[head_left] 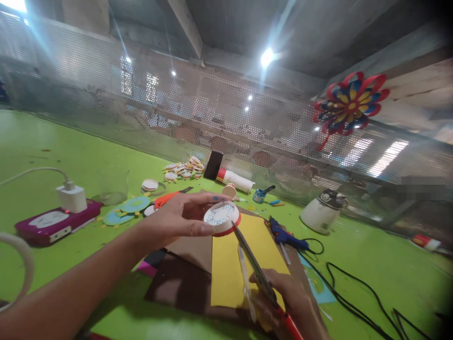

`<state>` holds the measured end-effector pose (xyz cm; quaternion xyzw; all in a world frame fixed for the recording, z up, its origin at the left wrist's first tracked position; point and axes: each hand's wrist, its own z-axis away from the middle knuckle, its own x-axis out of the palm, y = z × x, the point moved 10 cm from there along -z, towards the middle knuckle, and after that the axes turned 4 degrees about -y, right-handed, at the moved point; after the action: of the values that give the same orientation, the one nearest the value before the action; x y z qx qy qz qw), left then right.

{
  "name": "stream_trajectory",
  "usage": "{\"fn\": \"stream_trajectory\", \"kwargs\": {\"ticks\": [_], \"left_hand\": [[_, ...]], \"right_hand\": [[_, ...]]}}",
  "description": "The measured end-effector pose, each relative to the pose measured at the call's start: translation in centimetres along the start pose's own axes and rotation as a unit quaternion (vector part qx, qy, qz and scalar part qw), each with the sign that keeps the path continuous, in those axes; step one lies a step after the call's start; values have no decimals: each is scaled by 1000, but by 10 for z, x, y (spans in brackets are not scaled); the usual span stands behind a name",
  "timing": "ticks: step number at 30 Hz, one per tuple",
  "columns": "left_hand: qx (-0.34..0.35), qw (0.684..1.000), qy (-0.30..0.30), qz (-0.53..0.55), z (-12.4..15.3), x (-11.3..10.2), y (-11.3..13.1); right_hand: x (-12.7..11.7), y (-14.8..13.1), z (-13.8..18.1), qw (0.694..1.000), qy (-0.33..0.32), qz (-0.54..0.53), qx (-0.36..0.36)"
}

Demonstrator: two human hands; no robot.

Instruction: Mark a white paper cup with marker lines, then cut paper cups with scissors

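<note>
My left hand pinches a shallow round paper-cup base by its side. Its flat white face carries a blue dotted pattern, and its lower rim is red. In my right hand is a pair of scissors with red handles. The scissor tips reach up to the right edge of the cup base. My right fingers are partly hidden behind the tool. Beneath both hands lie a yellow paper sheet and a dark brown sheet. A pale, translucent strip shows beside the blades.
A blue glue gun with a black cord lies to the right, near a white kettle-shaped container. On the left are a purple power strip and blue paper discs. A phone leans by stacked cups at the back.
</note>
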<state>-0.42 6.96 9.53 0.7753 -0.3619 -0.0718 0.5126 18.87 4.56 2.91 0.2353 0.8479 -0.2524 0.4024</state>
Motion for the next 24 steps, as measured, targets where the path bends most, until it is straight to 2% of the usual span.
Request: {"fn": "stream_trajectory", "kwargs": {"ticks": [4, 10, 15, 20, 24], "left_hand": [[8, 1000, 7, -2, -1, -4, 0], [0, 1000, 2, -2, 0, -5, -5], [-8, 1000, -7, -5, 0, -7, -4], [-23, 1000, 7, -20, 0, -15, -4], [-35, 999, 8, -30, 2, -17, -6]], "right_hand": [[-1, -14, -5, 999, -21, -29, -19], [-11, -23, -1, 1000, 4, 9, -17], [9, -5, 1, 998, -30, 51, -10], [20, 19, 5, 996, -37, 61, 45], [12, 6, 3, 995, -69, 45, 60]]}}
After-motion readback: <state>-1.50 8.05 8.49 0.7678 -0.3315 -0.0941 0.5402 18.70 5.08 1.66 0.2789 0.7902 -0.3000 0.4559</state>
